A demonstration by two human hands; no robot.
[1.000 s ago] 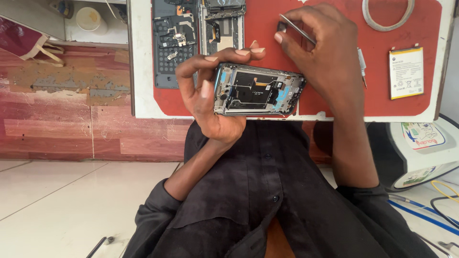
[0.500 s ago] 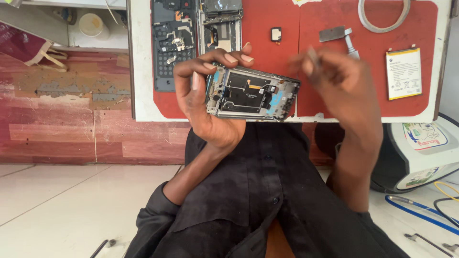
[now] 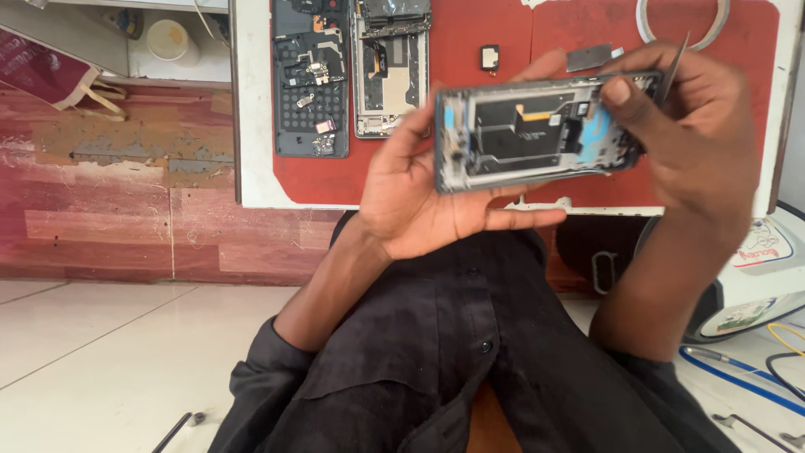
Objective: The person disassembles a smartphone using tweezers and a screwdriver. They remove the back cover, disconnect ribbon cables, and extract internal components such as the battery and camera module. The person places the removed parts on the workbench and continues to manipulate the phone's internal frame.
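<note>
An opened phone frame [image 3: 537, 138] with its inner parts exposed is held level above the red work mat [image 3: 470, 101]. My left hand [image 3: 419, 197] supports its left end from below, fingers spread under it. My right hand [image 3: 688, 134] grips the right end, thumb pressed on the inside, and also holds thin metal tweezers [image 3: 675, 63] that stick up past the fingers.
On the mat lie a dark phone back with small parts [image 3: 309, 80], a second stripped phone body [image 3: 391, 71], a small black square part [image 3: 490, 56], a grey metal piece [image 3: 589, 57] and a metal ring [image 3: 681, 25]. A white machine [image 3: 755, 277] and cables [image 3: 738, 369] sit at right.
The phone frame has moved right and up, and now both hands hold it. My right hand came down from the mat onto its right end.
</note>
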